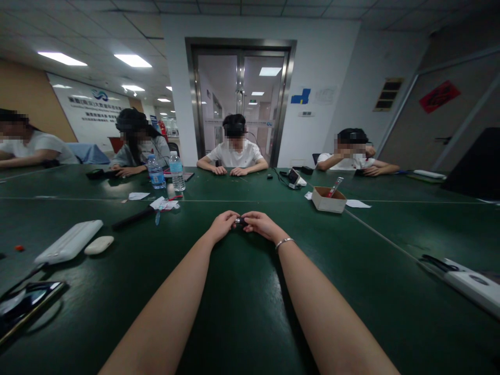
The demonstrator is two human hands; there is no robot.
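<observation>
Dark green table, white power bank, phone, water bottles, cardboard box

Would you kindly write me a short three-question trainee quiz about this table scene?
1. True or false: the left hand and right hand meet on one small dark object.
2. Which wrist wears the bracelet? A) left B) right
3. How many water bottles stand on the green table?

Key: 1 true; 2 B; 3 two.
</observation>
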